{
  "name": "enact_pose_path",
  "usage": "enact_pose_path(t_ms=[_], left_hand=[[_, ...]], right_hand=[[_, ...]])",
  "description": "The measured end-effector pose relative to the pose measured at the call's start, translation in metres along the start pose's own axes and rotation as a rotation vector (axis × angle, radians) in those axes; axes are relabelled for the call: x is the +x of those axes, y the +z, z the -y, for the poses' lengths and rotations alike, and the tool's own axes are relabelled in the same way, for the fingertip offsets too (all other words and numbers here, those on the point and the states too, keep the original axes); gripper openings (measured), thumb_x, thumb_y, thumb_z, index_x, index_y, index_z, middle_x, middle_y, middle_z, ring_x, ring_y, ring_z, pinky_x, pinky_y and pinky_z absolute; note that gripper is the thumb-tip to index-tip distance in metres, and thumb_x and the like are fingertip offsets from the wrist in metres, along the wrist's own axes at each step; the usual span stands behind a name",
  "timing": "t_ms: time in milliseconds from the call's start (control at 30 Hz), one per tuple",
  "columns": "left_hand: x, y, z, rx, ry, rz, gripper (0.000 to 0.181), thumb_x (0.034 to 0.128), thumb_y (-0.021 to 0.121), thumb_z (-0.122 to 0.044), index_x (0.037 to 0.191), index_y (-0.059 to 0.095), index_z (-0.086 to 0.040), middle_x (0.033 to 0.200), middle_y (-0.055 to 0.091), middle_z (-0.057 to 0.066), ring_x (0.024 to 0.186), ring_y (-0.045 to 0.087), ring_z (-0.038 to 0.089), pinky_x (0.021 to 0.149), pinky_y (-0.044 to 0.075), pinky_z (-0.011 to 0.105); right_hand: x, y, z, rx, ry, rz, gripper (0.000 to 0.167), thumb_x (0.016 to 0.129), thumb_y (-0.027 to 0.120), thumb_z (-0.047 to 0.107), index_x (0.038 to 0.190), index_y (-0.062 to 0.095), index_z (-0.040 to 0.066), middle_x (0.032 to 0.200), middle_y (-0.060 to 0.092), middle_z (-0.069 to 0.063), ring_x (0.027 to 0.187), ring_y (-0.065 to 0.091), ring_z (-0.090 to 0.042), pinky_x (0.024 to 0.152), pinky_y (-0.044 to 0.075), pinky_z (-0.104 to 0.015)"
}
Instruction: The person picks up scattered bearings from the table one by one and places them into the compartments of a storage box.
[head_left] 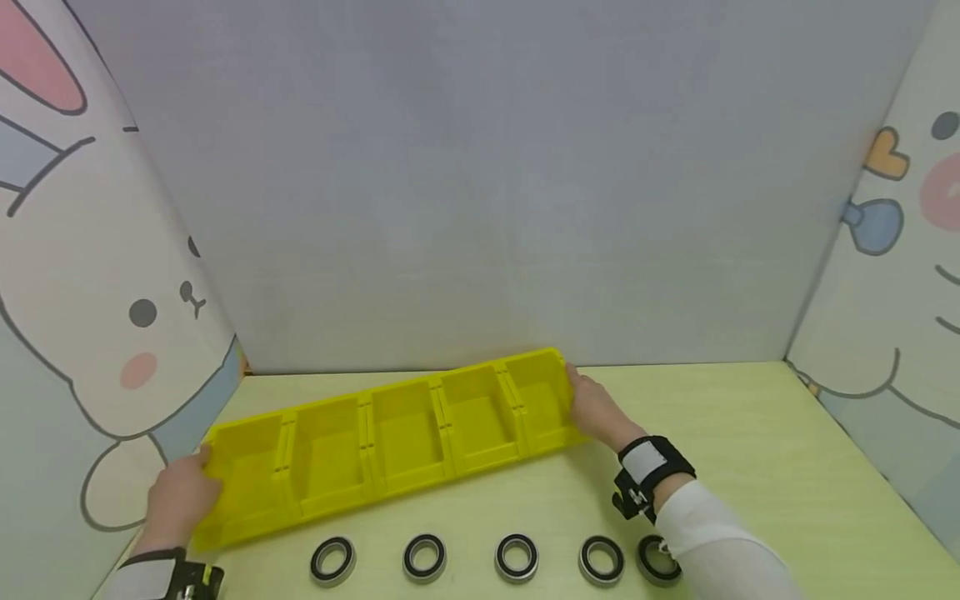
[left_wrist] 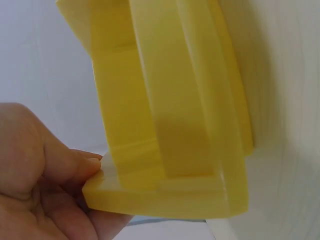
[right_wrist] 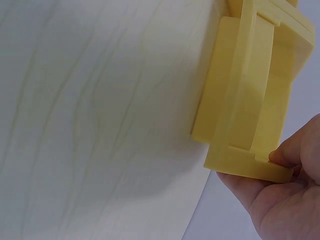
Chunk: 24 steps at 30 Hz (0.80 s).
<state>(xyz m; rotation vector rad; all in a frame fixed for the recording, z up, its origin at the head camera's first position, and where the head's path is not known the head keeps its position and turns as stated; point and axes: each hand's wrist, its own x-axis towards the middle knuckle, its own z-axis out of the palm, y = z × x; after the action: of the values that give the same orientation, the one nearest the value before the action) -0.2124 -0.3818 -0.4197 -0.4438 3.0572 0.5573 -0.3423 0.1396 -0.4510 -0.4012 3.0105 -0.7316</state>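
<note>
A long yellow tray (head_left: 405,483) with several compartments in a row lies slanted in the head view, its right end farther back than its left. At the left end, my left hand (head_left: 180,500) grips the rim, thumb on top and fingers below, as the left wrist view shows of the tray (left_wrist: 180,100). My right hand (head_left: 600,408) pinches the opposite end in the same way; in the right wrist view the hand (right_wrist: 285,190) holds the rim of the tray (right_wrist: 250,90). No objects show in the compartments.
In front of the tray, several black-and-silver ball bearings lie in a row on the pale table (head_left: 787,467), among them a left one (head_left: 322,575) and a middle one (head_left: 501,567). My right forearm partly covers the rightmost bearing (head_left: 651,571). A grey wall (head_left: 487,183) stands behind.
</note>
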Motion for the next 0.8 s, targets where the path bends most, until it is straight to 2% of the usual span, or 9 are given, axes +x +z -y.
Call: enact_pose_path(t_ms=[133, 267, 433, 633, 800], left_hand=[[0.001, 0.005, -0.007, -0.007, 0.054, -0.023, 0.057, 0.0827, 0.050, -0.002, 0.131, 0.031, 0.021, 0.126, 0.039, 0.042, 0.075, 0.049, 0.035, 0.056, 0.037, 0.032], [0.003, 0.012, -0.020, -0.028, 0.093, -0.061, 0.056, 0.0824, 0.049, 0.000, 0.132, 0.032, 0.020, 0.123, 0.043, 0.042, 0.062, 0.046, 0.026, 0.051, 0.034, 0.029], [0.007, 0.019, -0.035, -0.044, 0.125, -0.070, 0.054, 0.0833, 0.047, 0.000, 0.132, 0.033, 0.020, 0.125, 0.042, 0.042, 0.060, 0.043, 0.025, 0.050, 0.033, 0.029], [0.012, 0.025, -0.054, -0.054, 0.144, -0.060, 0.055, 0.0838, 0.048, 0.000, 0.133, 0.033, 0.018, 0.126, 0.043, 0.041, 0.058, 0.040, 0.024, 0.049, 0.032, 0.029], [0.016, 0.032, -0.071, -0.071, 0.161, -0.052, 0.055, 0.0840, 0.048, 0.000, 0.135, 0.034, 0.016, 0.126, 0.044, 0.039, 0.059, 0.041, 0.024, 0.049, 0.031, 0.028]], right_hand=[[-0.009, -0.006, -0.009, -0.032, -0.025, -0.009, 0.057, 0.092, 0.039, -0.004, 0.145, 0.018, -0.009, 0.129, 0.048, -0.030, 0.109, 0.053, -0.035, 0.096, 0.044, -0.046], [-0.017, -0.013, -0.021, -0.041, -0.033, -0.026, 0.057, 0.091, 0.040, -0.006, 0.144, 0.019, -0.011, 0.126, 0.049, -0.032, 0.103, 0.055, -0.036, 0.091, 0.046, -0.047], [-0.027, -0.020, -0.037, -0.043, -0.032, -0.042, 0.056, 0.091, 0.039, -0.005, 0.143, 0.019, -0.012, 0.122, 0.051, -0.033, 0.096, 0.055, -0.034, 0.087, 0.047, -0.046], [-0.039, -0.028, -0.054, -0.031, -0.011, -0.051, 0.054, 0.092, 0.037, -0.004, 0.143, 0.018, -0.013, 0.124, 0.049, -0.035, 0.104, 0.054, -0.038, 0.090, 0.046, -0.050], [-0.052, -0.034, -0.068, -0.064, -0.008, -0.082, 0.054, 0.092, 0.036, -0.004, 0.142, 0.019, -0.015, 0.124, 0.048, -0.037, 0.110, 0.052, -0.045, 0.094, 0.044, -0.054]])
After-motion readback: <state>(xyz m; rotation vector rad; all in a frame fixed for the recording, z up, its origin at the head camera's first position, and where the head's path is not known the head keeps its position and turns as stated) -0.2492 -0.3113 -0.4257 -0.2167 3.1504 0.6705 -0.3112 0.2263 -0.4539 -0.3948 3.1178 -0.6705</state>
